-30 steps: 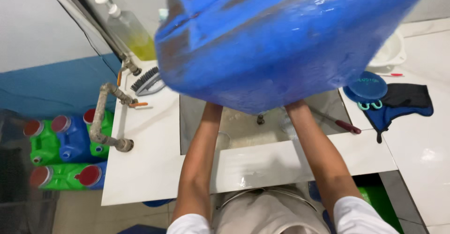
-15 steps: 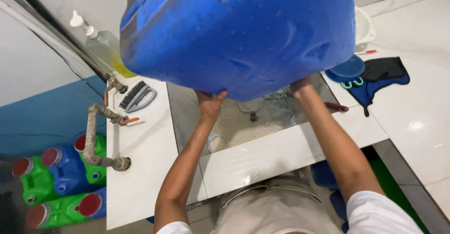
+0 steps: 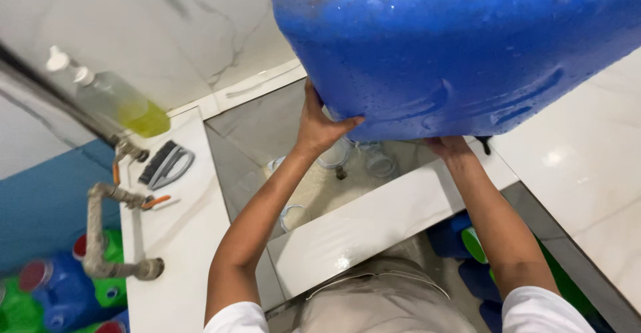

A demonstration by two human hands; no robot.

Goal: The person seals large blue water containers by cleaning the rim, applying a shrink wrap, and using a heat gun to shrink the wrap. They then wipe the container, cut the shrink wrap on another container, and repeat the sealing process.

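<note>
Two bare hands were up under one big blue plastic drum (image 3: pixel 461 53), its moulded skin glossy and beaded with water, raised above the stone sink (image 3: pixel 247 139) and filling the top of the view. The left hand (image 3: pixel 319 125) was spread against the drum's lower edge, thumb hooked along the underside and fingers pressed to the wet wall; the right hand (image 3: pixel 449 147) cupped the bottom from beneath, its fingers mostly hidden, so how wide they lay could not be told. Down in the pale, gritty basin sat clear round containers (image 3: pixel 380 161). On the smooth white marble counter (image 3: pixel 180 239) lay a dark scrub brush (image 3: pixel 165 164), beside a grimy bent pipe (image 3: pixel 100 233), and a clear pump bottle of yellow liquid (image 3: pixel 117 99) leaned by the wall. Blue and green jugs with red caps (image 3: pixel 50 293) crowded the floor at the left. Against half a second earlier, the drum had swung higher and further right, uncovering more of the basin, and the left hand had shifted up its edge.
</note>
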